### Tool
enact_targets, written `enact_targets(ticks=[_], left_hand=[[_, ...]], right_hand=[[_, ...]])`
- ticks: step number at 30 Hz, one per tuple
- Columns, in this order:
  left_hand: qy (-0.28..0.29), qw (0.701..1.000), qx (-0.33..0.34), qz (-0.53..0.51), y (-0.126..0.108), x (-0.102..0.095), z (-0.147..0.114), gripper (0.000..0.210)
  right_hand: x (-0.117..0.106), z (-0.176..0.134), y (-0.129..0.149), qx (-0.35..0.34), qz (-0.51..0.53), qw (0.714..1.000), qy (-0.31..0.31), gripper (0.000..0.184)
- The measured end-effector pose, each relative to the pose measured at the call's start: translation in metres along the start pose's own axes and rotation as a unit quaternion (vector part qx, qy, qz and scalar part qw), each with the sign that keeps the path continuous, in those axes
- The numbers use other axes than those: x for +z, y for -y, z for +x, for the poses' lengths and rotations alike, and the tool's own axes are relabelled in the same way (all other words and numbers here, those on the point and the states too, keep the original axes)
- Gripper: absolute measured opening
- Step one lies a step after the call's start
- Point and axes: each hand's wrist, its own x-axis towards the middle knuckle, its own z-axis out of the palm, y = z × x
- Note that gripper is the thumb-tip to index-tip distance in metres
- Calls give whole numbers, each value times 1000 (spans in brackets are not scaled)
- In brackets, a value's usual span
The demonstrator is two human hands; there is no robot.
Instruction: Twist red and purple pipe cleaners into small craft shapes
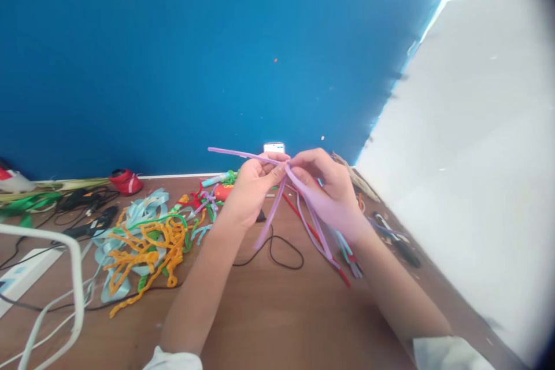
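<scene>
Purple pipe cleaners (272, 217) meet at one point between my two hands, above the table. My left hand (259, 184) pinches them near that joint, and one purple stem sticks out to the left past it. My right hand (327, 185) is closed on the same joint from the other side, with a blurred purple stem crossing in front of its fingers. Other stems hang down below the hands. On the table under my right hand lie red (344, 277) and light blue pipe cleaners (344, 245). The exact twist at the joint is hidden by my fingertips.
Orange pipe cleaners (147, 257) and light blue ribbon (106, 251) are heaped at left. A white power strip (26, 277) and a white metal frame (78, 289) stand nearer. Pliers (401, 245) lie at right; a phone (274, 148) leans against the blue wall (217, 58). A black cable (288, 267) loops mid-table.
</scene>
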Motion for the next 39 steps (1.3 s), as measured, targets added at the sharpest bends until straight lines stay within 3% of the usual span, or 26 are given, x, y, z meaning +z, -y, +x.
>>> enact_targets(ticks=[4, 12, 17, 23, 28, 33, 39], left_hand=[[-18, 999, 13, 30, 2, 6, -1, 28], [-28, 999, 15, -24, -1, 8, -1, 23], [-38, 999, 18, -31, 8, 8, 3, 23], [-81, 995, 30, 44, 29, 5, 14, 27], [-96, 989, 79, 86, 42, 0, 20, 22], [-70, 987, 64, 128, 39, -4, 20, 22], [-54, 990, 55, 117, 33, -3, 20, 24]], right_hand=[[-3, 1, 3, 32, -4, 999, -8, 9], [-11, 4, 6, -53, -60, 996, 49, 24], [-1, 3, -8, -69, -94, 993, 9, 14], [21, -1, -22, 77, -57, 992, -77, 14], [29, 1, -31, 146, 60, 985, -76, 19], [27, 3, -35, 220, 190, 956, -28, 20], [25, 2, -31, 184, 148, 971, -41, 14]])
